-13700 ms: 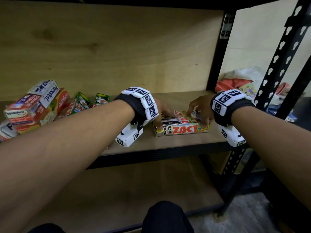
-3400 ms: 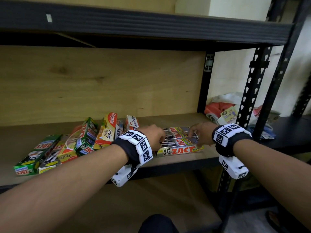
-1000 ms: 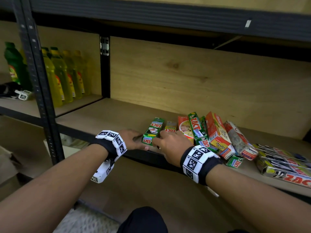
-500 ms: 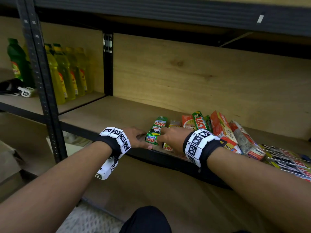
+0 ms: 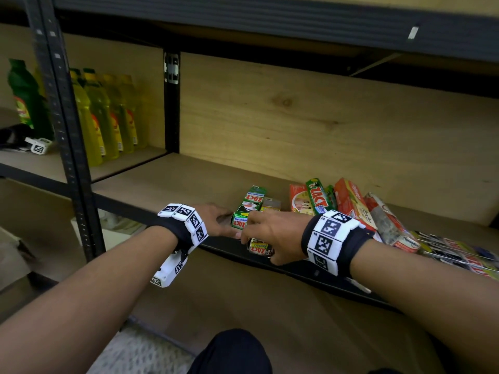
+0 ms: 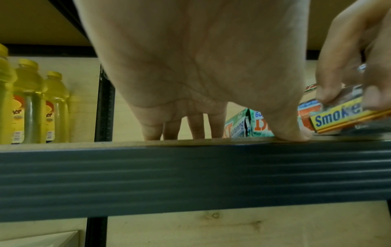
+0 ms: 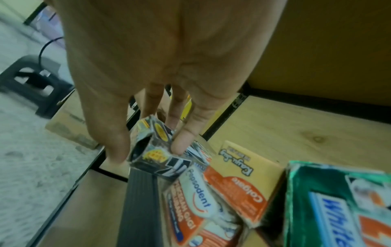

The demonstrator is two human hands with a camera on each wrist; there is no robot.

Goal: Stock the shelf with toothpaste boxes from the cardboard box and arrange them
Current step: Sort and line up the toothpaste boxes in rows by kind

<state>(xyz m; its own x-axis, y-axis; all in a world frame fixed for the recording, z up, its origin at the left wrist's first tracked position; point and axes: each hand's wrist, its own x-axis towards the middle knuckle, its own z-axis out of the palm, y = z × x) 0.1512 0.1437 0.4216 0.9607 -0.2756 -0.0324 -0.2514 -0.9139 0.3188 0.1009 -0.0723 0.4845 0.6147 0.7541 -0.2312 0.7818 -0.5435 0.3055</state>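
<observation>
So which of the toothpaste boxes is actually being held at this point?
The black Zact Smokers box at the shelf's front edge: the right hand pinches its end. The green Zact Whitening box beside it lies ungripped.

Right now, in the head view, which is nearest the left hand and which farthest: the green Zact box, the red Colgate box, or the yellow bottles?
1. Green Zact box: just right of the left hand, by its fingers.
2. Red Colgate box: farther right, leaning in the pile behind the right wrist.
3. Yellow bottles: far left, on the neighbouring shelf.
</observation>
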